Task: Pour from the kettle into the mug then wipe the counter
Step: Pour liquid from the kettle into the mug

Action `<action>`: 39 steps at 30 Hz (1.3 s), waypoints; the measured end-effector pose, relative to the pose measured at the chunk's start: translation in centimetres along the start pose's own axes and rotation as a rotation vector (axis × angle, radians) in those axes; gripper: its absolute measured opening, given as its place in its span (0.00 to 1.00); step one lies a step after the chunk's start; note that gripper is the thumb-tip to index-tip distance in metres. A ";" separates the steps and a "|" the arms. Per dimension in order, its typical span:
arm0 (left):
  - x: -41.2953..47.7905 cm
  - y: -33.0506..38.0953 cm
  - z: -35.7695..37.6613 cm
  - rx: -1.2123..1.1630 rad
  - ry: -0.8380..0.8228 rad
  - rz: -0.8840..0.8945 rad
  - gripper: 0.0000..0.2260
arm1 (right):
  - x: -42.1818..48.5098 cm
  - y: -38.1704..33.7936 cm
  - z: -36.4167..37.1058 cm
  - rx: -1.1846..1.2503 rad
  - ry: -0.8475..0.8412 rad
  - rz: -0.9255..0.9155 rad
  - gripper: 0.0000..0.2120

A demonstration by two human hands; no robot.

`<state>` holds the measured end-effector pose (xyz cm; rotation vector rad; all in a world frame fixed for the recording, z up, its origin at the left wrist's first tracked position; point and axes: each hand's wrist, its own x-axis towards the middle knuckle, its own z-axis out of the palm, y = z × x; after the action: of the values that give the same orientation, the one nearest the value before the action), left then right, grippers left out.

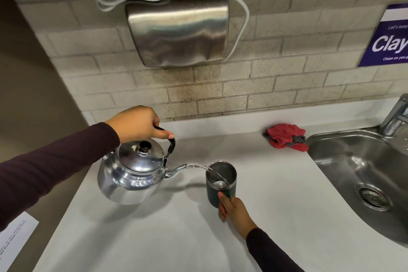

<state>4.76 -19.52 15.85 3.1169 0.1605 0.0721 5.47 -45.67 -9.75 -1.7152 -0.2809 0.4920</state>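
A shiny metal kettle (130, 172) hangs tilted above the white counter (154, 232), its spout pointing right. My left hand (138, 123) is shut on the kettle's black handle. A clear stream of water arcs from the spout into a dark green mug (217, 187) standing on the counter. My right hand (233, 207) grips the mug's near side. A crumpled red and grey cloth (286, 137) lies on the counter near the back, beside the sink.
A steel sink (353, 161) with a drain and a tap (396, 117) takes up the right side. On the brick wall hang a metal hand dryer (178, 31), a socket with a white cord and a purple sign (388, 37). A printed paper (13, 243) lies at the lower left.
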 end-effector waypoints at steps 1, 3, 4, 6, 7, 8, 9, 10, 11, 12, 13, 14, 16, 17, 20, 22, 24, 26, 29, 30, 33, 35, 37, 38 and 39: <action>0.1 0.0 0.0 -0.002 0.003 0.004 0.28 | 0.0 0.0 0.0 0.002 0.001 -0.001 0.26; 0.2 0.0 0.0 0.000 0.006 0.011 0.29 | -0.1 -0.1 0.0 0.008 0.007 0.000 0.26; 0.2 0.1 0.1 0.003 0.004 0.014 0.29 | -0.1 -0.1 0.0 0.013 0.008 0.003 0.26; 0.4 0.1 0.1 0.007 -0.002 0.021 0.29 | -0.2 -0.2 0.0 0.016 0.008 0.005 0.25; 0.5 0.2 0.1 0.005 -0.004 0.024 0.29 | -0.2 -0.2 0.0 0.014 0.008 0.006 0.25; 0.6 0.2 0.1 0.004 -0.003 0.027 0.29 | -0.2 -0.3 0.0 0.012 0.008 0.005 0.25; 0.6 0.2 0.1 0.004 -0.001 0.029 0.29 | -0.2 -0.3 0.0 0.009 0.009 0.004 0.26; 0.7 0.2 0.1 0.005 0.001 0.031 0.29 | -0.2 -0.3 0.0 0.005 0.010 0.003 0.26; 0.7 0.2 0.2 0.006 0.001 0.033 0.28 | -0.2 -0.3 0.0 0.001 0.009 0.001 0.26; 0.7 0.2 0.2 0.006 0.001 0.034 0.28 | -0.3 -0.4 0.0 -0.002 0.008 -0.001 0.26; 0.8 0.1 0.3 0.003 0.001 0.036 0.28 | -0.3 -0.4 0.0 -0.005 0.006 -0.001 0.26; 0.8 0.1 0.4 -0.001 0.002 0.037 0.28 | -0.3 -0.4 0.0 -0.007 0.005 -0.001 0.25; 0.8 -0.1 0.5 -0.018 0.003 0.036 0.29 | -0.3 -0.5 0.0 -0.009 0.006 0.003 0.25; 0.8 -0.2 0.7 -0.031 0.000 0.036 0.29 | -0.3 -0.5 0.0 -0.006 0.007 0.006 0.25; 0.7 -0.7 1.1 -0.080 -0.009 0.023 0.30 | -0.4 -0.7 0.0 0.010 0.010 0.018 0.25; 0.5 -1.2 1.5 -0.107 -0.005 0.007 0.30 | -0.5 -0.8 0.0 0.008 0.013 0.028 0.26; 0.3 -1.7 1.9 -0.131 0.010 -0.005 0.30 | -0.6 -1.1 0.0 0.005 0.017 0.036 0.26; -0.2 -2.5 2.4 -0.177 0.025 -0.025 0.30 | -0.7 -1.4 0.1 0.008 0.022 0.045 0.26; -0.6 -3.4 3.2 -0.292 0.045 -0.060 0.31 | -0.9 -1.6 0.0 0.025 0.031 0.052 0.26; -0.8 -3.8 3.4 -0.342 0.052 -0.077 0.31 | -0.9 -1.7 0.1 0.027 0.035 0.057 0.26; -1.4 -4.8 4.4 -0.473 0.069 -0.132 0.30 | -1.0 -2.0 0.1 0.039 0.050 0.085 0.27; -1.7 -5.4 5.0 -0.544 0.078 -0.173 0.30 | -1.2 -2.0 0.0 0.050 0.075 0.089 0.26; -1.8 -6.3 5.4 -0.596 0.107 -0.201 0.29 | -1.5 -2.0 -0.1 0.045 0.104 0.085 0.22; -1.7 -6.5 5.4 -0.606 0.127 -0.204 0.30 | -1.8 -2.0 -0.3 0.035 0.126 0.082 0.20; -1.6 -6.8 5.5 -0.611 0.142 -0.206 0.31 | -2.0 -2.0 -0.5 0.019 0.154 0.076 0.19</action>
<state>2.75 -13.00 10.12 2.4721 0.3794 0.2799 4.09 -46.66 -7.41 -1.7397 -0.1003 0.4132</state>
